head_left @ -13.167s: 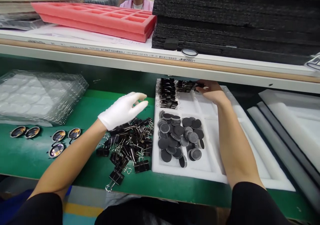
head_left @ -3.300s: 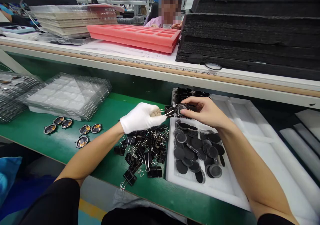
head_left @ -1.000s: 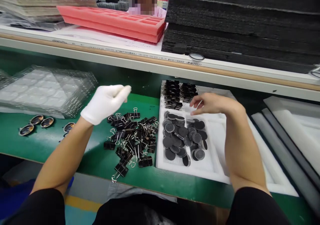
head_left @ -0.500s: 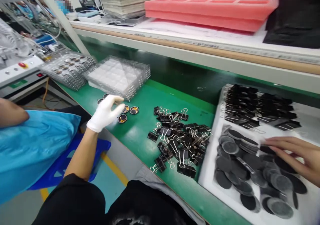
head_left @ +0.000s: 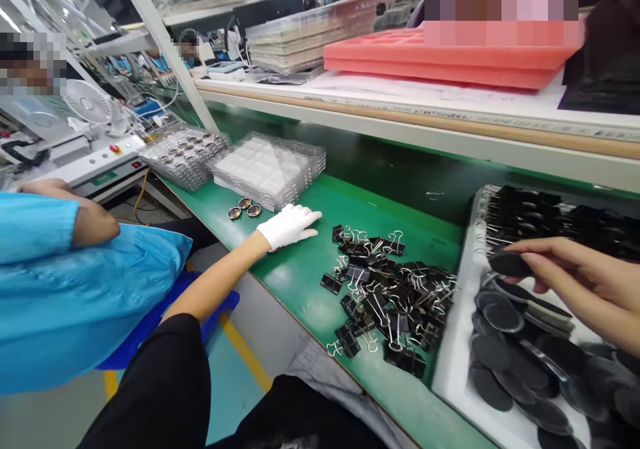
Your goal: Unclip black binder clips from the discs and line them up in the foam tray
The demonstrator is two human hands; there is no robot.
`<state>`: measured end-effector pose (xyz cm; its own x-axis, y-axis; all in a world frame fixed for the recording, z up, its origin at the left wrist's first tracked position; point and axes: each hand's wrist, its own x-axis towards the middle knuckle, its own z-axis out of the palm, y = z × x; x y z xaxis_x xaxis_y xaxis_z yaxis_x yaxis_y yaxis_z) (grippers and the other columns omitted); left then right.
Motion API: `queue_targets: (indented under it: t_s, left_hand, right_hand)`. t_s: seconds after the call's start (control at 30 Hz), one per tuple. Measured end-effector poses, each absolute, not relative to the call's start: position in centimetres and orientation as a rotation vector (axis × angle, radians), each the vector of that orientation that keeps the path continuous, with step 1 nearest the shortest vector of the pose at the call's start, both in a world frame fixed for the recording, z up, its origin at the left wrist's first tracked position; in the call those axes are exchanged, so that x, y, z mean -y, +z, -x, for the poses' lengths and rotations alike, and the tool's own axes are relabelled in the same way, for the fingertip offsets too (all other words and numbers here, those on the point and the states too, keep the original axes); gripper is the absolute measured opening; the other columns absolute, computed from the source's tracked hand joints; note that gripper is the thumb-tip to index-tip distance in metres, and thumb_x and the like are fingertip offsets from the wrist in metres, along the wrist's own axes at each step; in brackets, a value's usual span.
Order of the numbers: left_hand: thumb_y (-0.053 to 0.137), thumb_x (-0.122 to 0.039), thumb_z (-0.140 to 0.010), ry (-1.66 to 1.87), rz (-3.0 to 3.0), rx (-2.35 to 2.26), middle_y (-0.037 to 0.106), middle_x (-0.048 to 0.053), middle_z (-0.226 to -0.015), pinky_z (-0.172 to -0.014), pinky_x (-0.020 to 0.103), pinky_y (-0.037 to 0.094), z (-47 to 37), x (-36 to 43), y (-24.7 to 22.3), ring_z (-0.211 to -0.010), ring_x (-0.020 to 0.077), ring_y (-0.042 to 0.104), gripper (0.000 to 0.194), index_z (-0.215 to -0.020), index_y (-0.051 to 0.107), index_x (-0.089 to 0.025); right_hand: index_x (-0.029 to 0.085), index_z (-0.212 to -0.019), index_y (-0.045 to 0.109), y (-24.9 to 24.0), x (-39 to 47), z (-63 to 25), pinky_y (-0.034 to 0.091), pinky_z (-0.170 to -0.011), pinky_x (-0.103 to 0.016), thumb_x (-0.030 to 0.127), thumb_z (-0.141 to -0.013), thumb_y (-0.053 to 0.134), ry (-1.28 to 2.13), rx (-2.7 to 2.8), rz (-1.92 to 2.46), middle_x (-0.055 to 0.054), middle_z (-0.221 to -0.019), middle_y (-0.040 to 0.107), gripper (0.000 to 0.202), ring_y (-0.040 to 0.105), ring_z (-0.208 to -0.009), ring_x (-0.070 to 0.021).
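My left hand (head_left: 289,226), in a white glove, is low over the green bench between the small round parts (head_left: 245,209) and a heap of black binder clips (head_left: 385,289). Its fingers are stretched out to the right, with nothing seen in them; what lies under the palm is mostly hidden. My bare right hand (head_left: 565,269) pinches a black disc (head_left: 510,263) between thumb and fingers. That disc is above a white foam tray (head_left: 453,349), which holds a pile of dark round discs (head_left: 500,369) and rows of black clips (head_left: 545,216).
Stacked clear trays (head_left: 270,169) stand at the back of the bench. Above runs a shelf (head_left: 380,119) with red foam (head_left: 445,56) on it. A person in blue (head_left: 45,289) is close by on the left.
My left hand has moved right, over the round parts it was beside. My right hand has lifted a black disc from the pile. The view has shifted left and up.
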<state>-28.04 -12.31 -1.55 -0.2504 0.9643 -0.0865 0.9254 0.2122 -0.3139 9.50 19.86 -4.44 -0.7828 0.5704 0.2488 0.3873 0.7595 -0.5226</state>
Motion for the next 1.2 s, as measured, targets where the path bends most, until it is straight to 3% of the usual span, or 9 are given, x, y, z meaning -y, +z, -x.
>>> queue_targets:
  t_s: [0.13,0.23,0.4,0.57,0.67,0.8,0.97,1.07,1.2]
  left_hand:
    - [0.051,-0.069,-0.098,0.376,1.557,2.405,0.066,0.017,-0.129,-0.087,0.041,0.043,27.0,13.5,-1.2,-0.113,0.0340,0.063,0.069,-0.145,0.054,-0.019]
    - [0.050,-0.061,-0.101,0.514,1.482,2.517,0.068,0.016,-0.114,-0.082,0.040,0.044,27.0,14.5,-1.0,-0.101,0.0332,0.066,0.056,-0.134,0.062,-0.019]
    - [0.045,-0.053,-0.104,0.484,1.734,2.518,0.067,0.012,-0.115,-0.083,0.037,0.047,28.5,13.8,-0.7,-0.096,0.0267,0.069,0.045,-0.133,0.063,-0.024]
    - [0.052,-0.053,-0.098,0.508,1.677,2.540,0.070,0.015,-0.107,-0.078,0.039,0.051,27.6,10.9,-1.1,-0.090,0.0304,0.072,0.045,-0.117,0.069,-0.016]
    - [0.058,-0.053,-0.093,0.505,1.670,2.559,0.072,0.016,-0.106,-0.075,0.038,0.052,27.1,8.9,-1.1,-0.089,0.0305,0.073,0.045,-0.114,0.070,-0.014]
    - [0.056,-0.054,-0.093,0.387,1.686,2.521,0.074,0.014,-0.103,-0.076,0.036,0.051,26.4,6.7,0.9,-0.091,0.0286,0.073,0.043,-0.106,0.072,-0.016]
    - [0.057,-0.052,-0.092,0.187,1.915,2.227,0.074,0.010,-0.098,-0.071,0.033,0.048,22.3,3.5,4.0,-0.084,0.0243,0.071,0.040,-0.106,0.072,-0.018]
    - [0.059,-0.053,-0.091,0.198,2.092,1.954,0.072,0.010,-0.092,-0.066,0.034,0.045,18.8,1.2,4.7,-0.080,0.0256,0.071,0.040,-0.101,0.071,-0.016]
    - [0.059,-0.053,-0.091,0.129,2.183,1.787,0.071,0.011,-0.090,-0.065,0.035,0.045,15.8,-1.4,4.9,-0.078,0.0266,0.071,0.040,-0.099,0.070,-0.015]
  right_hand:
    - [0.038,-0.109,0.073,-2.5,-17.8,-8.8,0.048,-0.049,-0.031,0.078,-0.093,0.048,0.809,2.605,0.540,0.001,-0.086,0.078,0.050,0.063,-0.051,-0.0182]
    - [0.038,-0.107,0.074,-1.8,-17.4,-9.0,0.053,-0.053,-0.033,0.078,-0.092,0.049,0.860,2.616,0.482,0.000,-0.089,0.079,0.049,0.066,-0.055,-0.0200]
    - [0.039,-0.107,0.075,-1.3,-17.1,-8.5,0.057,-0.058,-0.036,0.081,-0.090,0.051,0.975,2.612,0.510,-0.002,-0.084,0.078,0.051,0.071,-0.065,-0.0241]
    - [0.035,-0.099,0.076,0.7,-15.8,-6.0,0.058,-0.057,-0.042,0.103,-0.068,0.049,1.065,2.560,0.588,-0.006,-0.091,0.080,0.080,0.074,-0.068,-0.0282]
    - [0.031,-0.095,0.076,2.2,-14.9,-4.7,0.061,-0.060,-0.042,0.106,-0.057,0.055,1.230,2.487,0.603,-0.008,-0.087,0.080,0.087,0.076,-0.071,-0.0301]
    - [0.029,-0.100,0.078,2.3,-14.4,-4.2,0.066,-0.078,-0.041,0.091,-0.070,0.068,1.420,2.326,0.517,-0.009,-0.097,0.081,0.069,0.080,-0.085,-0.0299]
    - [0.026,-0.099,0.081,0.4,-13.6,-4.0,0.065,-0.095,-0.042,0.053,-0.086,0.078,1.310,2.088,0.213,-0.010,-0.117,0.078,0.030,0.076,-0.105,-0.0266]
    - [0.026,-0.101,0.080,-0.6,-13.3,-3.5,0.064,-0.098,-0.041,0.036,-0.089,0.078,1.241,1.981,0.078,-0.009,-0.120,0.075,0.015,0.074,-0.110,-0.0243]
    - [0.027,-0.105,0.078,-1.2,-13.6,-3.4,0.064,-0.096,-0.043,0.023,-0.093,0.074,1.002,2.028,-0.002,-0.007,-0.120,0.076,0.013,0.073,-0.111,-0.0238]
